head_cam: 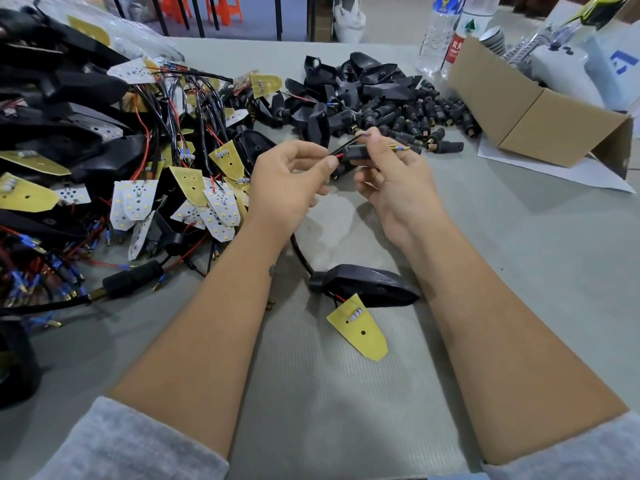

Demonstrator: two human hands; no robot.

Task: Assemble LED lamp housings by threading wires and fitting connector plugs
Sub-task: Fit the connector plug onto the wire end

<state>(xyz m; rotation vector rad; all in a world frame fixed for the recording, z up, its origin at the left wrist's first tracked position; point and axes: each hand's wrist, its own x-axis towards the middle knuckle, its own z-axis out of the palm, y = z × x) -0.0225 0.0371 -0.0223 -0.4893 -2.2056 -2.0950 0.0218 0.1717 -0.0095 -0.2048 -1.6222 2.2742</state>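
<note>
My left hand (289,181) pinches a red and a black wire (337,154) between thumb and forefinger. My right hand (391,181) grips a black connector plug (356,152), and the wires run into its left end. A brass pin with a blue sleeve (398,147) sticks out to the right of my right fingers. A black cable (299,252) runs from under my hands down to a black lamp housing (367,284) lying between my forearms. A yellow LED board (360,329) hangs from that housing on short wires.
A big heap of wired LED boards and housings (138,150) fills the left of the grey table (519,244). Loose black housings (346,88) and black plugs (426,116) lie at the back. A cardboard box (526,112) and water bottles (446,29) stand at the right rear.
</note>
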